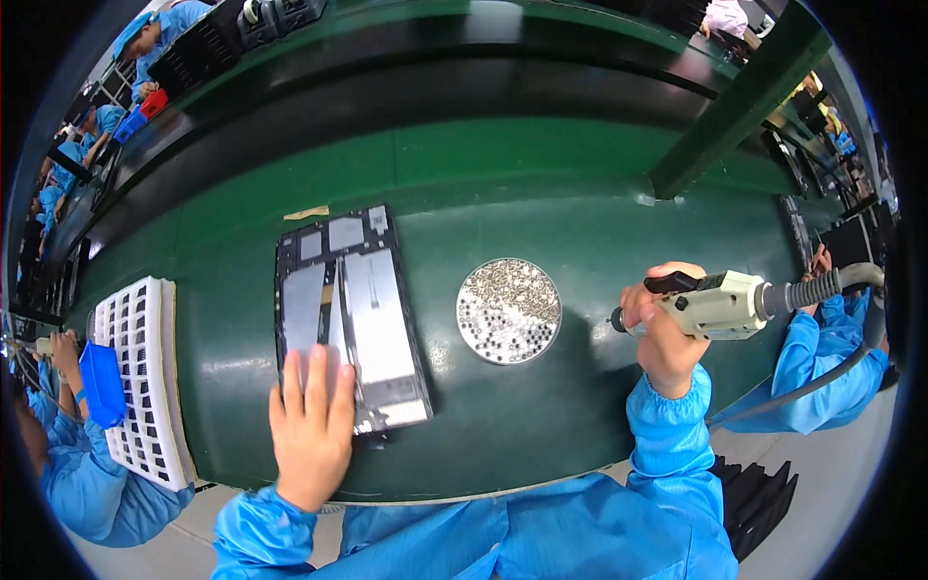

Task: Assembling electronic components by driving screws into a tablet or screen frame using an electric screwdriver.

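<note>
Black rectangular tablet chassis [348, 319] pinned flat on green table [541, 193].
Left hand [311, 425] fingers spread, steadying it; right hand [667, 333] fist-grips cream electric screwdriver [720, 304] beside round screw dish [508, 310].

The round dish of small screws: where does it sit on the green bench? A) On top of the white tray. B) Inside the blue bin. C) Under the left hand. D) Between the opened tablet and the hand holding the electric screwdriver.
D: the round dish lies on the green bench, right of the opened tablet that the left hand presses on, and left of the right hand gripping the electric screwdriver.
</note>
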